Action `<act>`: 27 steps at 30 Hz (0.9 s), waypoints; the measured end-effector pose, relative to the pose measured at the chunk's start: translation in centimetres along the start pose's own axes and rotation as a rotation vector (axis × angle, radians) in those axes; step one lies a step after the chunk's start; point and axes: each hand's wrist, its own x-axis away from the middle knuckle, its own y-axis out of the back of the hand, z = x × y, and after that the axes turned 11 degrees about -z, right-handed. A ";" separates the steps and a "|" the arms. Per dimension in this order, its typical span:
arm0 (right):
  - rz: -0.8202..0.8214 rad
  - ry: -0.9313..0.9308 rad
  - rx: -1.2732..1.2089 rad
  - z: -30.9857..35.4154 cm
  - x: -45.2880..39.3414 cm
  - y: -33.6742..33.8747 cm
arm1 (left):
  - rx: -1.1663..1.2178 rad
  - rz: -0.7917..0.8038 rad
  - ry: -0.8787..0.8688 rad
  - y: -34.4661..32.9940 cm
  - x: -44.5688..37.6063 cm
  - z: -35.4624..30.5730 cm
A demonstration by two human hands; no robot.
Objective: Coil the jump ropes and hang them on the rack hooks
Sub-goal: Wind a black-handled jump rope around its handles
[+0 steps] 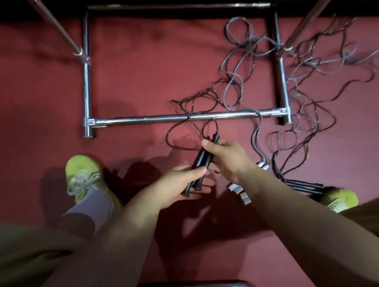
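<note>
Your right hand [228,156] is curled round the upper ends of two black handles [201,163], thumb laid over the top, while your left hand [184,181] pinches their lower ends with thumb against fingers. Both grips are closed on the same pair of handles, held together above the red floor [16,95]. From the handle tops a black cord [176,130] loops out loose and runs over the front bar of the chrome rack base [179,117] into a tangle of ropes [296,73] spread across the floor on your right. More handles [305,186] lie by your right foot [339,199].

Judging by this, the work has barely begun: no coil is formed, and nothing shows hanging on a hook. The cord crossing the bar could snag as you draw it in. Open floor lies to your left; the right is cluttered.
</note>
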 end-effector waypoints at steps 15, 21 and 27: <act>0.047 0.565 0.516 9.8 15.3 0.3 | -0.170 0.206 -0.196 1.2 18.9 -8.0; 0.015 0.710 0.508 11.0 19.2 -0.1 | -0.145 0.250 -0.218 0.6 22.6 -8.9; -0.030 0.820 0.578 12.4 21.0 -0.1 | -0.147 0.442 -0.139 -0.2 22.6 -9.2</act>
